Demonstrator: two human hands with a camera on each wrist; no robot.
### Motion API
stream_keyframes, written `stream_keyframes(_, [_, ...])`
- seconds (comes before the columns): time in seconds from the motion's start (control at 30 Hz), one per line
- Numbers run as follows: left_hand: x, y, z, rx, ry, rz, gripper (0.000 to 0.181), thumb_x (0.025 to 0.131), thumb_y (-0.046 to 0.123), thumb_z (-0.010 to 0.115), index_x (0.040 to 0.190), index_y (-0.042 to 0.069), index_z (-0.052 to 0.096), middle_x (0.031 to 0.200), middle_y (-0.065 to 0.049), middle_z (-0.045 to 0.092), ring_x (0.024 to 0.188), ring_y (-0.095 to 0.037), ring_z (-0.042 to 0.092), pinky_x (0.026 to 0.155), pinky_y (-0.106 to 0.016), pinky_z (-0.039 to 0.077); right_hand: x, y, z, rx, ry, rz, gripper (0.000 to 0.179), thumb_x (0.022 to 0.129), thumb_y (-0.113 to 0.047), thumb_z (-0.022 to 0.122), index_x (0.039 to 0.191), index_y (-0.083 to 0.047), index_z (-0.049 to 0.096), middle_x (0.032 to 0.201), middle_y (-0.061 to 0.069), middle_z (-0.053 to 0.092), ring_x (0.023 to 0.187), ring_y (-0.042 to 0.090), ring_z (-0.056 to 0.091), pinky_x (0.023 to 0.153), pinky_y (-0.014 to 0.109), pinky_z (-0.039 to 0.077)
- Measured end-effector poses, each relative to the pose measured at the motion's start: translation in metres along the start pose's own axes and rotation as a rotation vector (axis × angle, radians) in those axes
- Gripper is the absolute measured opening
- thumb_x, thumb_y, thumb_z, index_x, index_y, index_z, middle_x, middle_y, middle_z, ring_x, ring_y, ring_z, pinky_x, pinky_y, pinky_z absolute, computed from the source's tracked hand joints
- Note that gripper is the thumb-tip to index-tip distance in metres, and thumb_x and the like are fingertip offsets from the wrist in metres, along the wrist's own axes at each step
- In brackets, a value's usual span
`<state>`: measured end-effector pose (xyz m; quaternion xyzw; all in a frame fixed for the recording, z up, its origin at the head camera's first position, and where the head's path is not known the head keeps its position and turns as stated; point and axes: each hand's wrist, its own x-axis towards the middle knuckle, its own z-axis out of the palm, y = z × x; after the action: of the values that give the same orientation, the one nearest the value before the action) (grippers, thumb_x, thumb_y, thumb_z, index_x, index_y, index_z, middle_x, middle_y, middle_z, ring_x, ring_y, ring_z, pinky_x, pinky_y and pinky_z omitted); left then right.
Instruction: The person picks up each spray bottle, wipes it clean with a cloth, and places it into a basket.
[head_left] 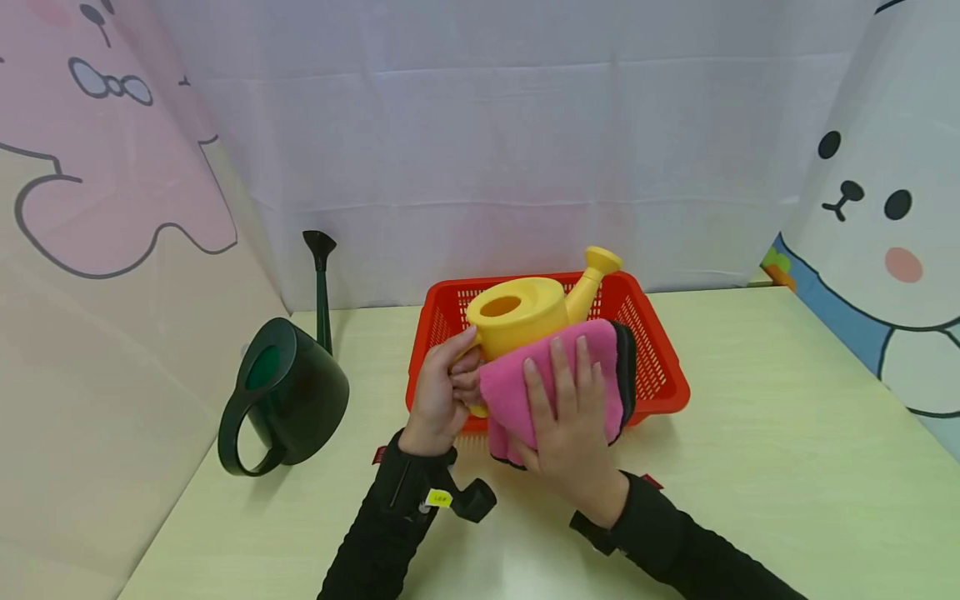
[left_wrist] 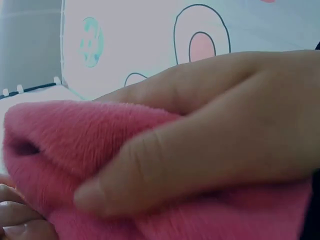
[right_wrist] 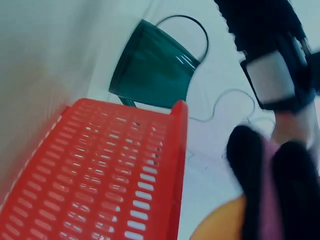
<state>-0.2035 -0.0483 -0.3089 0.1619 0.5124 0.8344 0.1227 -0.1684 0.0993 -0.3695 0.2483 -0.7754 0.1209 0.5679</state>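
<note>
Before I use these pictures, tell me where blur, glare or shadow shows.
Head: mostly crisp, with a soft shadow beside the red basket; left wrist: the fingers over the pink cloth look slightly blurred; right wrist: the cloth's dark edge is out of focus, and light streaks glint on the dark green watering can.

Bright head view (right wrist view's foreground blurred)
</note>
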Motion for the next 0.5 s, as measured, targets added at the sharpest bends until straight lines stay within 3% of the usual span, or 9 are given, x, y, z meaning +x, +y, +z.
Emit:
stream_keyframes(0.1, [-0.001,0.001,0.001,-0.018,0.046,-0.020,0.043,0.098,0.023,0.032,0.054,0.020,0.034,0.049,0.011,0.032,0.039,-0.002,0.030,0.043,-0.013,0.028,-0.005,-0.008,0.000,-0.078,-0.060,-0.068,0.062,0.096,-0.043,0.034,0.144,-0.005,0.024,0.150,0.019,0.020,0.139,0.040,0.013,0.113,0.053,0.007])
stream_keyframes(0.2, [-0.001,0.001,0.002,-0.035,0.067,-0.029,0.042,0.097,0.023,0.033,0.056,0.020,0.035,0.049,0.011,0.033,0.040,-0.002,0.031,0.045,-0.012,0.031,-0.007,-0.011,-0.001,-0.091,-0.094,-0.092,0.060,0.097,-0.042,0.032,0.143,-0.004,0.025,0.150,0.019,0.020,0.140,0.039,0.012,0.113,0.053,0.003])
stream_keyframes(0.5, [-0.001,0.002,0.002,-0.041,0.018,-0.028,0.044,0.098,0.024,0.031,0.053,0.021,0.034,0.048,0.012,0.033,0.039,-0.001,0.030,0.041,-0.014,0.026,0.000,0.000,-0.003,0.026,-0.007,-0.069,0.058,0.093,-0.046,0.041,0.134,-0.006,0.041,0.136,0.020,0.039,0.137,0.039,0.021,0.113,0.051,0.011])
